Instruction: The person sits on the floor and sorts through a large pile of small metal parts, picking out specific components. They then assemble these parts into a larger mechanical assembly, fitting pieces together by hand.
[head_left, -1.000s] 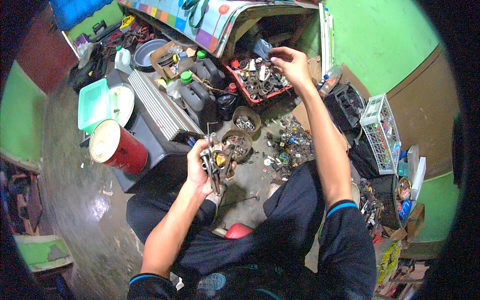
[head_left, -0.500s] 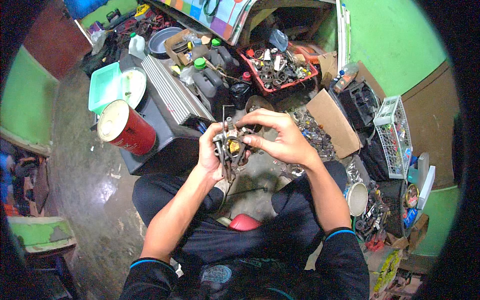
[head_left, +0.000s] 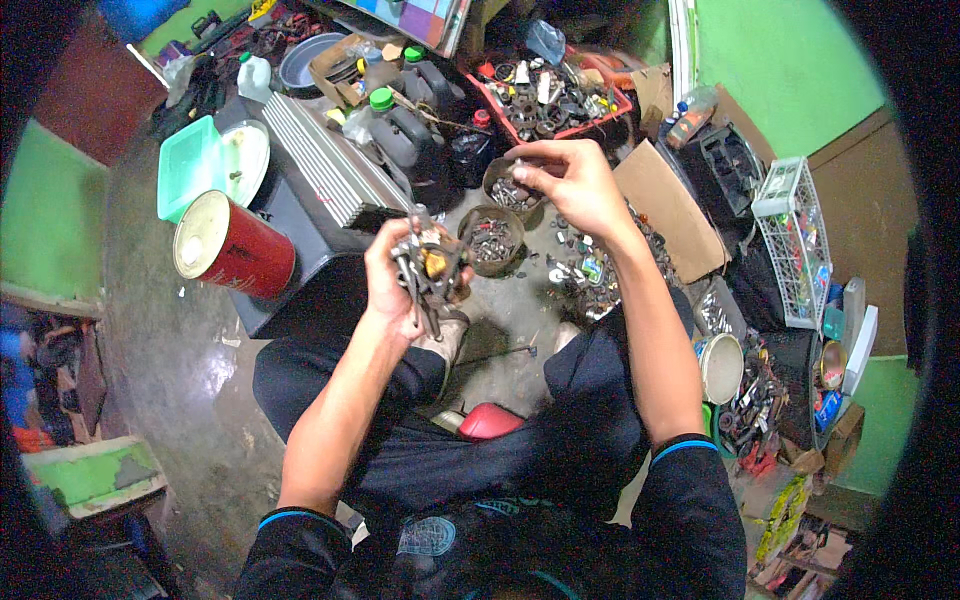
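Observation:
My left hand (head_left: 390,275) is closed around a metal assembly (head_left: 432,264), a grimy grey part with a gold-yellow piece in its middle and rod-like pieces pointing down. What kind of part it is I cannot make out. Farther right, my right hand (head_left: 570,185) has thumb and fingertips pinched together, apart from the assembly. Any small thing between those fingertips is too small to name. Just below the fingertips stands a round container of small metal pieces (head_left: 512,192). A second round tub with small metal hardware (head_left: 492,240) is nearer, between my hands.
A red crate (head_left: 560,130) of mixed parts stands at the back. Loose small parts (head_left: 600,270) lie on the floor beside a cardboard sheet (head_left: 670,210). At left, a red can (head_left: 240,250) and a green plastic box (head_left: 190,170) sit on a dark surface. Dark jugs (head_left: 405,145) stand behind.
My right hand has left the assembly and moved up and right to the round container. My left hand has shifted slightly left with the assembly, uncovering the nearer tub.

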